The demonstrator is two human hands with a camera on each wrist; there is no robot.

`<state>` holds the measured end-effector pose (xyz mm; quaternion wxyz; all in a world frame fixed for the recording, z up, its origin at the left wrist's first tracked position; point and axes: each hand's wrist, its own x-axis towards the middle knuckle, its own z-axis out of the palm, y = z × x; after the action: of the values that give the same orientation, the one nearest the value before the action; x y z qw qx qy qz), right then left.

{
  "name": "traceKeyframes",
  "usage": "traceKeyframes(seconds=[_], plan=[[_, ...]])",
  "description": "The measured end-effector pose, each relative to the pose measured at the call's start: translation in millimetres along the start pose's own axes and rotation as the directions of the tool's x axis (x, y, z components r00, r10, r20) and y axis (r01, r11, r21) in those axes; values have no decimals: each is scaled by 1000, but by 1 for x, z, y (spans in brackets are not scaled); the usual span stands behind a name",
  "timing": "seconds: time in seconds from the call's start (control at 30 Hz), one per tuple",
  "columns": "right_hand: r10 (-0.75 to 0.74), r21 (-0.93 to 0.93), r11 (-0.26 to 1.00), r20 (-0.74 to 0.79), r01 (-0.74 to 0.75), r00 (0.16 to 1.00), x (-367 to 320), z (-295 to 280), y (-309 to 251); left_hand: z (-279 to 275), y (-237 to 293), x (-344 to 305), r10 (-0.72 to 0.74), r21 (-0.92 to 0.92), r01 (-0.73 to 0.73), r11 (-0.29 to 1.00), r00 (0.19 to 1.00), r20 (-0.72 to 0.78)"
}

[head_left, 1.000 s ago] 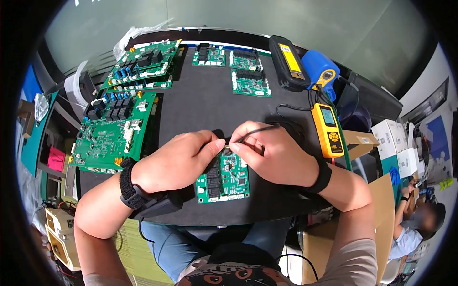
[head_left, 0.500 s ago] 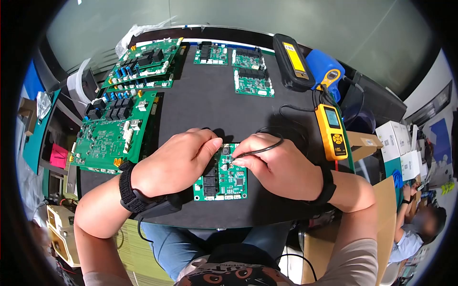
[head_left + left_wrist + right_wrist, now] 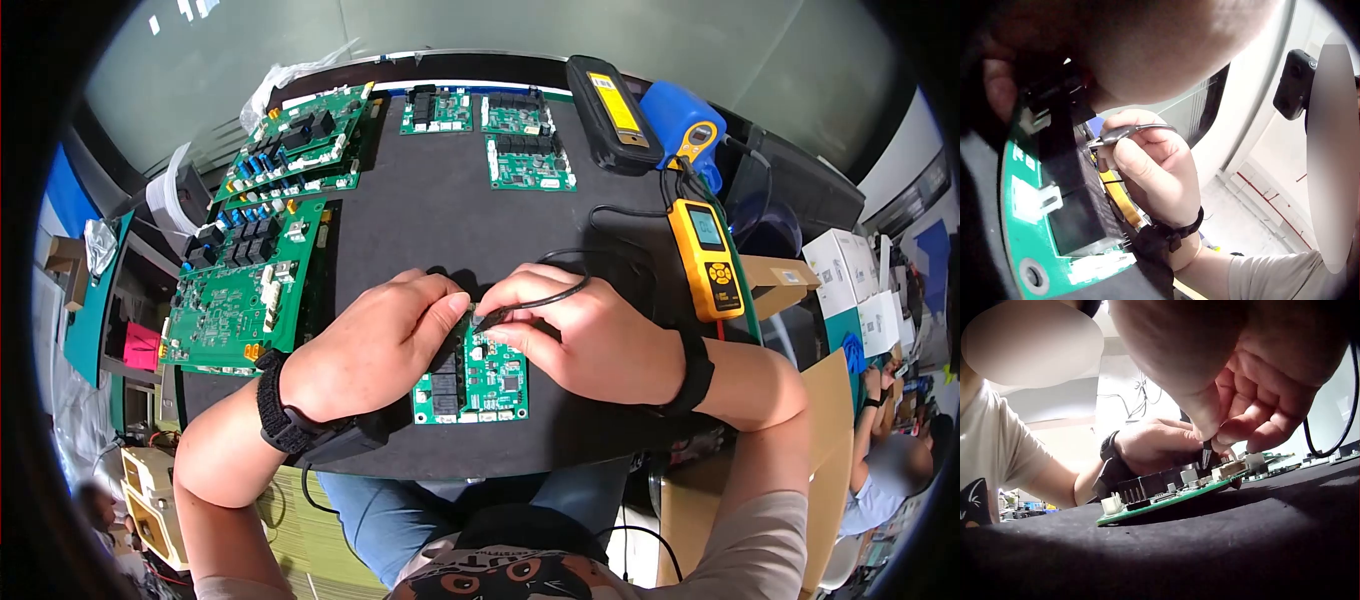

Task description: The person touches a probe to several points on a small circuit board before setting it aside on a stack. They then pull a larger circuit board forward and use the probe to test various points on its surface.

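A small green circuit board (image 3: 490, 385) with black relays lies in front of the person, its near edge tilted close over the mat in the right wrist view. My left hand (image 3: 375, 345) grips its far left part, thumb on top and a fingertip showing beneath. Between thumb and fingers, my right hand (image 3: 590, 335) pinches a crocodile clip (image 3: 1119, 134) with a black sleeve and cable. The clip's metal tip (image 3: 1207, 456) points down among the components near the far end of the board. The left hand's other fingers are mostly hidden.
A yellow handheld meter (image 3: 705, 260) with a lit screen lies at right, joined to black leads. Beyond it are a black case (image 3: 615, 115) and a blue device (image 3: 680, 125). Larger green boards (image 3: 235, 290) are stacked at left; several small boards (image 3: 530, 160) lie at the back.
The right hand with the clip first moved from the board's far edge toward its middle, then slightly back up. The left hand keeps its grip on the board. The head view shifted slightly.
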<state>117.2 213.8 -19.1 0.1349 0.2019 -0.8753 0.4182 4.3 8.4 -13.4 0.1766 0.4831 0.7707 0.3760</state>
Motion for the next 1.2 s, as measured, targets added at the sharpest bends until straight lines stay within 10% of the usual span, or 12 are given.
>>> traceKeyframes(seconds=[0.83, 1.2], plan=[[-7, 14, 1000, 232, 3, 973, -4, -5, -9, -3, 6, -5, 65, 8, -69, 998, 970, 234], [-103, -82, 989, 197, 121, 975, -4, -3, -5, 3, 4, -10, 111, 132, -121, 984, 990, 86]])
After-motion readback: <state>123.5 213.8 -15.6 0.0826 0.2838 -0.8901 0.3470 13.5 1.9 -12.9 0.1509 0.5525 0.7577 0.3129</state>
